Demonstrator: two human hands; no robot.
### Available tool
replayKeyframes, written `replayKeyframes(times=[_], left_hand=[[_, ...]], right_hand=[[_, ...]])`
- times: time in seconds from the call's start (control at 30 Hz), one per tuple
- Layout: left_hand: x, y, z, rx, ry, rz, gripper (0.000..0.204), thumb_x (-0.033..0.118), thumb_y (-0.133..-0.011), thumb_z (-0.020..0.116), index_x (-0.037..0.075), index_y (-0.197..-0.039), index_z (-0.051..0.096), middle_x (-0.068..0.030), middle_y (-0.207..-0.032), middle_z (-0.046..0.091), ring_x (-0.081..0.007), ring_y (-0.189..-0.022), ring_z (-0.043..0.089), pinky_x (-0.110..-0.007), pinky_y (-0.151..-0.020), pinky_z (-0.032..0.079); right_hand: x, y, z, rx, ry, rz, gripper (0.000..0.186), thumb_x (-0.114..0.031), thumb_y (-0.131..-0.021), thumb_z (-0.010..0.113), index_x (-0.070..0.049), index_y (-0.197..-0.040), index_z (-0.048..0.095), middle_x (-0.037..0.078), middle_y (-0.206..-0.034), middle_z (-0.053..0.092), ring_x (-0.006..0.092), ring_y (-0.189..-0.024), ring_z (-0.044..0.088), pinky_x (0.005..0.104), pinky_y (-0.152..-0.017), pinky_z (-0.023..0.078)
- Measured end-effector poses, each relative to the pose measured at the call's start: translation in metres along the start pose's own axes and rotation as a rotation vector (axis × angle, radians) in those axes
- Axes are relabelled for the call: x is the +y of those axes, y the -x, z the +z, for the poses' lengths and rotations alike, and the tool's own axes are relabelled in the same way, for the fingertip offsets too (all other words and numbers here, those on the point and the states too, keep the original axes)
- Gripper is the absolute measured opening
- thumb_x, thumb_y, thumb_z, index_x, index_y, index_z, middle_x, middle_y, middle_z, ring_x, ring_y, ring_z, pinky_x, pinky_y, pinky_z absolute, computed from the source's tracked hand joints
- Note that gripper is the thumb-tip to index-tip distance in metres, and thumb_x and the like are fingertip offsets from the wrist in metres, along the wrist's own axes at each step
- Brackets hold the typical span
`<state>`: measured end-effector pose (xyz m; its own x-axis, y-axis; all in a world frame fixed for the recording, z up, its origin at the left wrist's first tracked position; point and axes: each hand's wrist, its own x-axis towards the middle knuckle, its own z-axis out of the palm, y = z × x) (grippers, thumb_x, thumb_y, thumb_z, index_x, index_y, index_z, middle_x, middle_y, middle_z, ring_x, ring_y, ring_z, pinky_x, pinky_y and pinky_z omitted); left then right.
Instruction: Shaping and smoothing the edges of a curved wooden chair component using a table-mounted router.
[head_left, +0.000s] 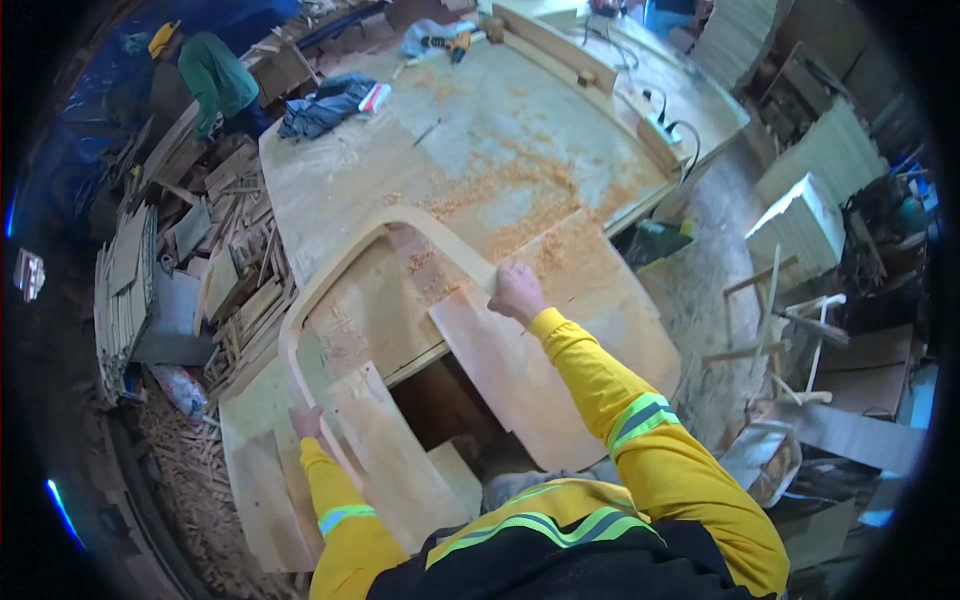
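A curved, pale wooden frame piece [340, 268] bends round in an arch over the worktable [330, 150]. My right hand [518, 293] is closed on its right end. Lower on its left side, my left hand [307, 421] grips the same piece, the fingers partly hidden behind the wood. Flat boards [400, 440] lie under and beside the frame, with a dark gap between them in front of me. Orange wood shavings [535, 185] are strewn over the tabletop just beyond the arch.
On the table's far side lie a dark cloth bundle [325, 105] and an orange-and-black power drill [455, 44]. A long wooden rail [560, 50] and a power strip [655, 125] are at the far right. Scrap wood [245, 270] is heaped at left, near a person in green [215, 75].
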<state>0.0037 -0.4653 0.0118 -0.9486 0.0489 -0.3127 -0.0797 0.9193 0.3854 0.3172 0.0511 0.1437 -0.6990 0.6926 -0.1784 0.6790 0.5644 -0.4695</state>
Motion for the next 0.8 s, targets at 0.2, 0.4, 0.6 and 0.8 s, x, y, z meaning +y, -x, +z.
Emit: replayKeyframes(times=[0.2, 0.4, 0.6, 0.8], left_hand=[[-0.018, 0.114, -0.016, 0.098, 0.408, 0.037, 0.091, 0.006, -0.069, 0.077, -0.010, -0.143, 0.028, -0.0246, -0.140, 0.046, -0.0341, -0.128, 0.048, -0.037, -0.109, 0.038], [-0.009, 0.247, -0.049, 0.443, 0.811, 0.134, 0.060, 0.002, -0.079, 0.076, -0.005, -0.131, 0.047, -0.0127, -0.116, 0.059, -0.0238, -0.102, 0.058, -0.034, -0.092, 0.048], [0.025, 0.355, -0.070, 0.300, 1.119, 0.117, 0.045, -0.005, -0.075, 0.073, -0.007, -0.117, 0.057, -0.0104, -0.107, 0.062, -0.0222, -0.092, 0.060, -0.034, -0.082, 0.050], [0.102, 0.431, -0.100, 0.588, 1.242, 0.377, 0.032, 0.003, -0.075, 0.072, -0.005, -0.104, 0.060, -0.0054, -0.090, 0.060, -0.0195, -0.082, 0.059, -0.031, -0.074, 0.050]], right_hand=[[0.010, 0.101, -0.097, -0.164, -0.470, -0.008, 0.073, -0.015, -0.074, 0.076, 0.003, -0.132, 0.037, 0.028, -0.105, 0.063, 0.0401, -0.096, 0.065, 0.0450, -0.084, 0.052], [0.063, 0.257, -0.226, -0.322, -0.778, -0.260, 0.083, -0.031, -0.077, 0.085, -0.003, -0.141, 0.039, 0.012, -0.108, 0.062, 0.0215, -0.093, 0.063, 0.0339, -0.081, 0.052], [0.148, 0.347, -0.244, -0.350, -0.956, -0.089, 0.064, -0.025, -0.077, 0.087, -0.007, -0.129, 0.054, 0.001, -0.094, 0.062, 0.0078, -0.074, 0.060, 0.0256, -0.061, 0.051], [0.186, 0.361, -0.297, -0.097, -1.147, -0.403, 0.053, 0.004, -0.080, 0.077, -0.001, -0.129, 0.058, 0.004, -0.094, 0.066, 0.0120, -0.075, 0.067, 0.0272, -0.059, 0.058]])
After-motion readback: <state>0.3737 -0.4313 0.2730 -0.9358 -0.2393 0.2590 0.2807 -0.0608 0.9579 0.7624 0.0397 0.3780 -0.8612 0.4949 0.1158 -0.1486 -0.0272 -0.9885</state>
